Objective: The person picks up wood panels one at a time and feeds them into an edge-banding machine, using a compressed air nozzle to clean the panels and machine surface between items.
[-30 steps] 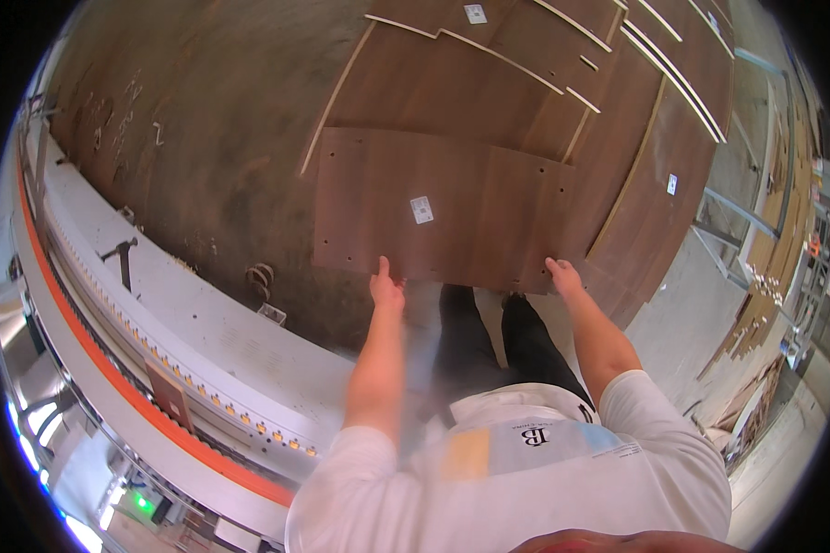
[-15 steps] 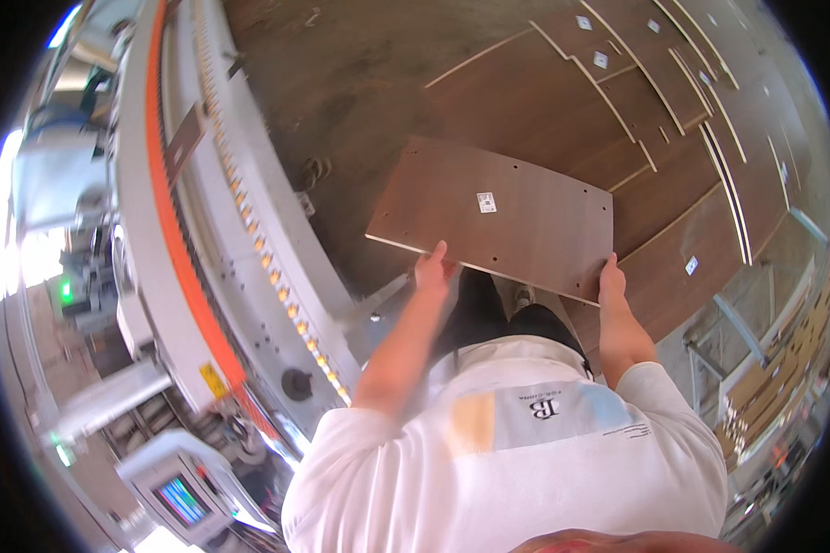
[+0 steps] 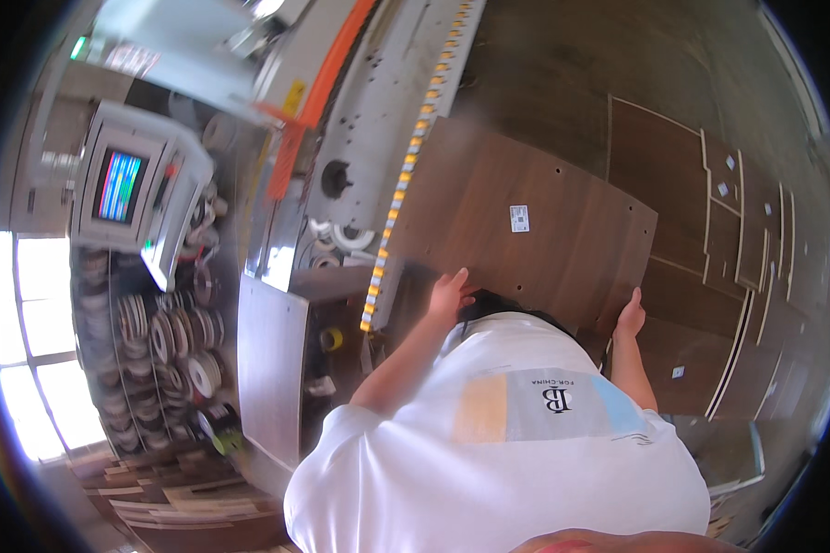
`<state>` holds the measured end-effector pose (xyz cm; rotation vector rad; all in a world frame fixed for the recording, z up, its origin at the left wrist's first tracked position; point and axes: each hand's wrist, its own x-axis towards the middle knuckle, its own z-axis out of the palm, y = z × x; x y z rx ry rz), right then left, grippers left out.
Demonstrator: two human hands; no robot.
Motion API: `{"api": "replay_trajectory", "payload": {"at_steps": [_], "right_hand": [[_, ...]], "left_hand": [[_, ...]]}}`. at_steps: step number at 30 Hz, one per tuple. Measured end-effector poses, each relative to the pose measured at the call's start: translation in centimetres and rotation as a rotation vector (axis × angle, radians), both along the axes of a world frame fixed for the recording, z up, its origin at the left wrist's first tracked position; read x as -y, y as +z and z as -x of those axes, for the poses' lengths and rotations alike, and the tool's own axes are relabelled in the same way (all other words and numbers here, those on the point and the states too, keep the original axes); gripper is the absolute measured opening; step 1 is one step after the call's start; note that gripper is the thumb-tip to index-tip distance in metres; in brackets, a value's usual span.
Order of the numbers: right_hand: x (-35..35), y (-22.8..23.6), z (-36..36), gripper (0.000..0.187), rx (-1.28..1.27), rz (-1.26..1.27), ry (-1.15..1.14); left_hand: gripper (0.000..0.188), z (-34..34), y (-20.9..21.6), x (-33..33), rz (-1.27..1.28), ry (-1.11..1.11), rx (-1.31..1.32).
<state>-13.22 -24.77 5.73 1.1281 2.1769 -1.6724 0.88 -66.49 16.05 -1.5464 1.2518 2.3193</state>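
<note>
A brown wood-grain panel with a white label and several small drilled holes is held flat in front of my waist. My left hand is at its near edge, thumb up by the rim and the other fingers partly hidden. On the right, my right hand grips the panel's side near the corner, the thumb on top and most fingers out of sight beneath. The panel's far left part lies close beside the row of yellow rollers on the machine's edge, and I cannot tell whether they touch.
A long grey machine with an orange strip runs along the left, with a control screen beside it. Rolls of edging tape fill a rack. A cabinet-like board stands nearer. Several brown panels lie at right.
My body and view have turned left, bringing the control screen and tape rack nearer. The panel has come closer to the yellow rollers, still between my hands.
</note>
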Motion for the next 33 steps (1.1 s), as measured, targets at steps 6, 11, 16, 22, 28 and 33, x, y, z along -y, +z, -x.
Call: {"api": "replay_trajectory", "payload": {"at_steps": [6,11,16,22,28,33], "right_hand": [[8.3,0.9,-1.8,0.066,0.040,-0.155,0.310],[16.9,3.7,-6.7,0.063,-0.016,0.070,0.390],[25.2,5.0,-16.2,0.066,0.066,0.542,0.289],[31.6,9.0,-21.6,0.068,0.148,0.530,0.293],[30.0,8.8,-22.2,0.064,0.144,0.508,0.524],[28.3,11.2,-24.0,0.047,0.232,0.184,0.698]], "left_hand": [[0.040,-13.2,-2.0,4.2,0.081,0.001,-0.011],[0.039,-21.7,2.1,9.4,0.131,-0.043,0.093],[0.031,-29.4,5.1,18.7,0.316,-0.080,0.111],[0.020,-33.2,4.0,34.3,0.602,0.316,-0.109],[0.036,-32.8,2.2,56.3,1.414,0.609,-0.007],[0.043,-32.3,2.6,66.3,1.766,0.453,0.445]]}}
